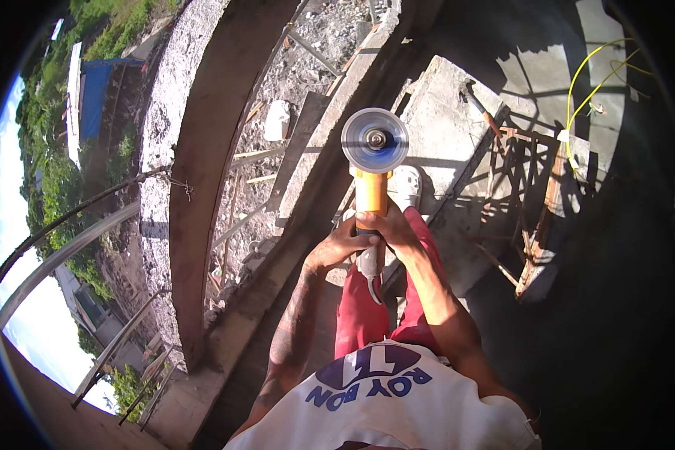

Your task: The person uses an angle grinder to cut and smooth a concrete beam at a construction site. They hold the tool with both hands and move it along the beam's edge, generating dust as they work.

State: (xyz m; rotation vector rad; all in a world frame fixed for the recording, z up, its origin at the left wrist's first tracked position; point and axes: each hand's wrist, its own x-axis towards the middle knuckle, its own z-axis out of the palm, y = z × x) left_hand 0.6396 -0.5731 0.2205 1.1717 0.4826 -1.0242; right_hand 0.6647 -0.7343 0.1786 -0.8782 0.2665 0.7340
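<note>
Both my hands are wrapped round the body of a yellow angle grinder [370, 193], held out in front of me above my legs. Its round cutting disc [362, 156] points away from me, with the locking nut in the middle. On the left side of the tool, my left hand [340, 244] grips the body. My right hand [392, 227] closes on it from the right, a little farther forward. The grey rear end of the grinder and its cord [373, 289] hang toward me. The disc touches nothing that I can see.
A long concrete beam [202, 142] runs along the left, with a lower concrete ledge [307, 180] beside it. Rusty metal frames [529, 157] stand on the right, and a yellow cable [577, 105] loops above them. Bars [75, 244] stick out at far left.
</note>
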